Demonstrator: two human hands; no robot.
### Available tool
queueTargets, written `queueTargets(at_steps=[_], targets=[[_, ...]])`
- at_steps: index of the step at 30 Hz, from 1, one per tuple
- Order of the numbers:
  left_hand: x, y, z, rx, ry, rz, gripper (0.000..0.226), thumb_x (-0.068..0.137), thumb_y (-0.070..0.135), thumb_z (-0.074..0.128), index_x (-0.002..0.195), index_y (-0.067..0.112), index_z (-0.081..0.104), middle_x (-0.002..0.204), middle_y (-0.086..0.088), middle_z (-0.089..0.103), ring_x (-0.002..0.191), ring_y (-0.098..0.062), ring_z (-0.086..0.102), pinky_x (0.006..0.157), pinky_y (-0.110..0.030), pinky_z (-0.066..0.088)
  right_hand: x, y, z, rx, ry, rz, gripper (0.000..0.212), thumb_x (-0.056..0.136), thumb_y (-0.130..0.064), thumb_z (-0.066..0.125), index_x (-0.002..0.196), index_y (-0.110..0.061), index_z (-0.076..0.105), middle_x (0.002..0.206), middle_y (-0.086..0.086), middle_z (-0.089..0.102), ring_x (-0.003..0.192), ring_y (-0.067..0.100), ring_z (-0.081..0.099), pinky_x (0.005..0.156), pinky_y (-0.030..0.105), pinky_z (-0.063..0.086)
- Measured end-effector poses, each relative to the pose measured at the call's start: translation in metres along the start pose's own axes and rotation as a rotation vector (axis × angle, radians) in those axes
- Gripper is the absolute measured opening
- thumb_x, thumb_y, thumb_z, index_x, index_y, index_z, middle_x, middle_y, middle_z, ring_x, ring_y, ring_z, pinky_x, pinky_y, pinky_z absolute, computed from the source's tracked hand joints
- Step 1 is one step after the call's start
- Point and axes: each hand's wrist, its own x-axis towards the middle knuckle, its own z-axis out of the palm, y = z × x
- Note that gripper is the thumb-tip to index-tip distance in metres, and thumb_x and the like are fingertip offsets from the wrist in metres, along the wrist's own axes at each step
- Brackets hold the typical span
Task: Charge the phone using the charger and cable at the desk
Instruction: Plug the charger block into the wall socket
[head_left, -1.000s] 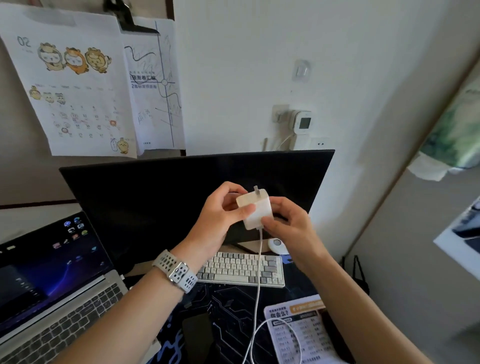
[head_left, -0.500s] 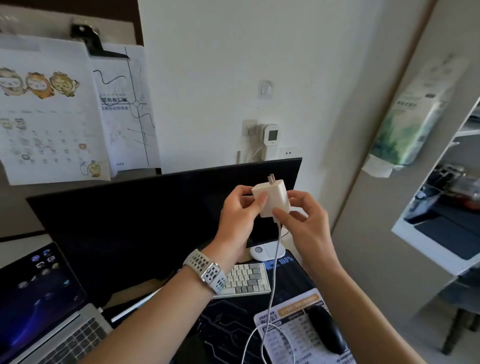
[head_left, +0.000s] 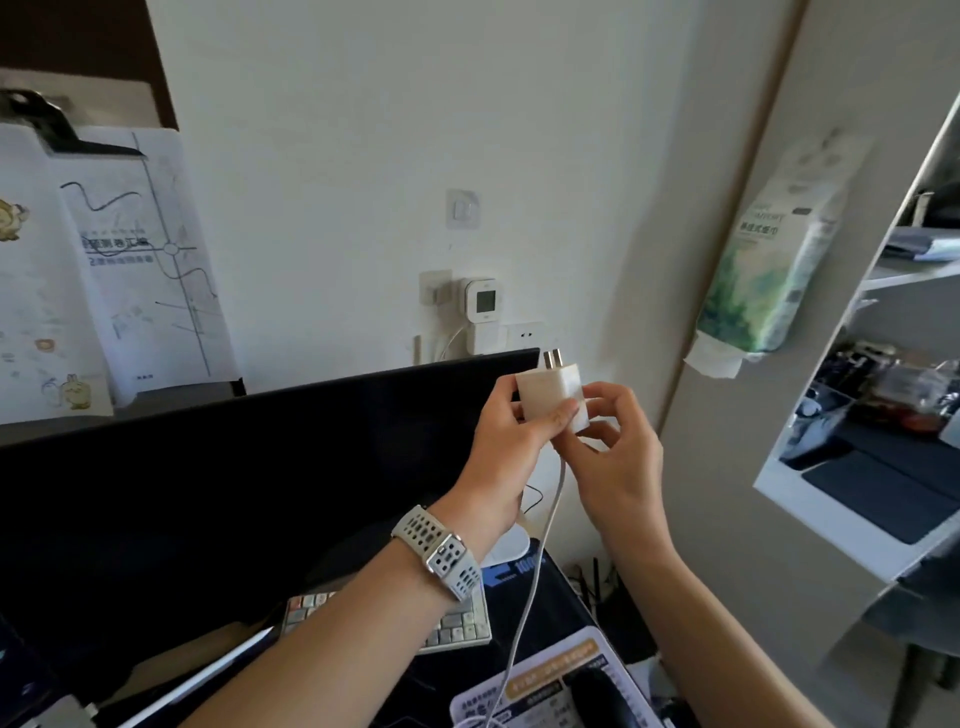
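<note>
I hold a white charger (head_left: 549, 396) up in front of the wall, its two metal prongs pointing up. My left hand (head_left: 501, 447), with a watch on the wrist, grips the charger's left side and front. My right hand (head_left: 615, 457) pinches its right lower corner where the white cable (head_left: 540, 551) leaves it. The cable hangs down to the desk. A white wall socket (head_left: 523, 335) sits just above the monitor's top right corner, a little above and left of the prongs. No phone can be made out.
A black monitor (head_left: 234, 493) fills the left middle. Below it lie a small keyboard (head_left: 457, 631), a white pen (head_left: 208, 670) and a printed sheet (head_left: 545, 686). A plug and small display (head_left: 483, 304) occupy the wall above the socket. Shelves (head_left: 883, 415) stand right.
The view has swung right and closer to the wall. Both hands carried the charger up and right, nearer the wall socket. The laptop has left the frame.
</note>
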Motion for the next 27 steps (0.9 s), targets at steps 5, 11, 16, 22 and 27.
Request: queueTargets(at_steps=[5, 11, 16, 22, 27], targets=[[0.042, -0.02, 0.05, -0.01, 0.074, -0.046, 0.036, 0.084, 0.016, 0.07, 0.115, 0.007, 0.055, 0.107, -0.015, 0.066, 0.094, -0.018, 0.065, 0.062, -0.014, 0.049, 0.048, 0.029, -0.039, -0.003, -0.046, 0.024, 0.028, 0.079, -0.022, 0.076, 0.1, -0.032, 0.059, 0.093, -0.002, 0.065, 0.072, 0.007, 0.066, 0.058, 0.017, 0.051], [0.095, -0.049, 0.097, -0.064, 0.151, -0.132, 0.034, 0.086, 0.023, 0.066, 0.116, 0.011, 0.056, 0.109, -0.011, 0.07, 0.091, -0.012, 0.066, 0.075, -0.027, 0.043, 0.106, 0.062, -0.079, 0.01, -0.199, 0.024, 0.024, 0.083, -0.031, 0.073, 0.102, -0.037, 0.061, 0.096, -0.008, 0.062, 0.077, 0.002, 0.066, 0.065, 0.014, 0.051], [0.132, -0.071, 0.112, -0.156, 0.284, -0.222, 0.03, 0.088, 0.025, 0.062, 0.111, 0.007, 0.06, 0.09, -0.006, 0.067, 0.08, -0.014, 0.062, 0.073, -0.03, 0.044, 0.145, 0.097, -0.093, -0.009, -0.31, 0.055, 0.025, 0.086, -0.02, 0.07, 0.104, -0.036, 0.064, 0.083, -0.01, 0.065, 0.079, 0.009, 0.066, 0.076, 0.029, 0.053], [0.167, -0.084, 0.117, -0.293, 0.506, -0.365, 0.017, 0.091, 0.024, 0.056, 0.083, 0.01, 0.058, 0.069, -0.005, 0.056, 0.062, -0.014, 0.055, 0.055, -0.027, 0.041, 0.175, 0.135, -0.071, -0.046, -0.338, 0.153, 0.018, 0.089, -0.018, 0.066, 0.102, -0.03, 0.067, 0.082, -0.007, 0.067, 0.073, 0.004, 0.062, 0.078, 0.034, 0.055], [0.205, -0.096, 0.117, -0.266, 0.631, -0.366, 0.017, 0.09, 0.023, 0.048, 0.077, 0.011, 0.051, 0.069, -0.005, 0.046, 0.058, -0.015, 0.046, 0.054, -0.028, 0.038, 0.197, 0.155, -0.047, -0.052, -0.37, 0.234, 0.014, 0.091, -0.024, 0.062, 0.103, -0.031, 0.066, 0.087, -0.003, 0.067, 0.081, 0.017, 0.065, 0.078, 0.037, 0.057]])
